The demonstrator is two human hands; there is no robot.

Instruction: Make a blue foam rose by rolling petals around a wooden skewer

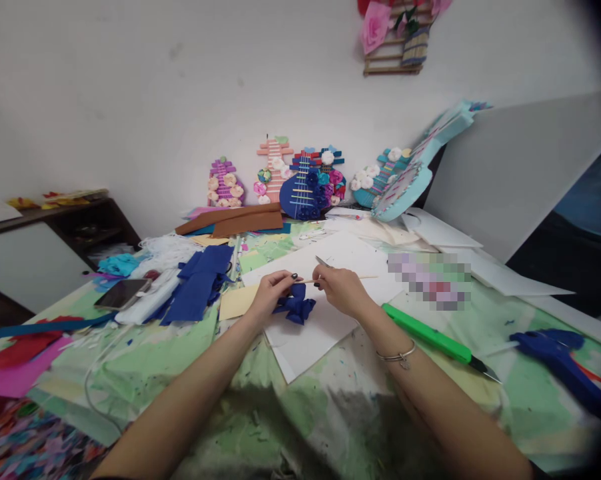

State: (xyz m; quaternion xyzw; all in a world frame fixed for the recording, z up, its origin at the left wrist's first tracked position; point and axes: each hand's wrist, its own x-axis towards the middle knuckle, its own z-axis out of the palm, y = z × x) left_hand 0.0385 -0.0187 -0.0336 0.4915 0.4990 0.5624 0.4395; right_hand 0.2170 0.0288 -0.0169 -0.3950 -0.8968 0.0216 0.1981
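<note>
Over the white sheet (300, 353), my left hand (270, 293) is closed, its thumb and finger pinching a dark blue crumpled paper piece (298, 308) that hangs below the fingertips. My right hand (344, 291) is closed round a thin wooden stick (368, 277). One end of the stick points out to the right, and the other reaches my left fingertips at the top of the blue piece. A small pointed metal tip (322, 261) sticks up from behind my right fingers; the rest of it is hidden.
A green craft knife (428, 333) with its blade out and a blue glue gun (555, 363) lie to the right. Blue paper strips (195, 287), a phone (122, 294) and white cord (165, 253) are at left. Decorated lute-shaped crafts (300, 190) lean against the wall.
</note>
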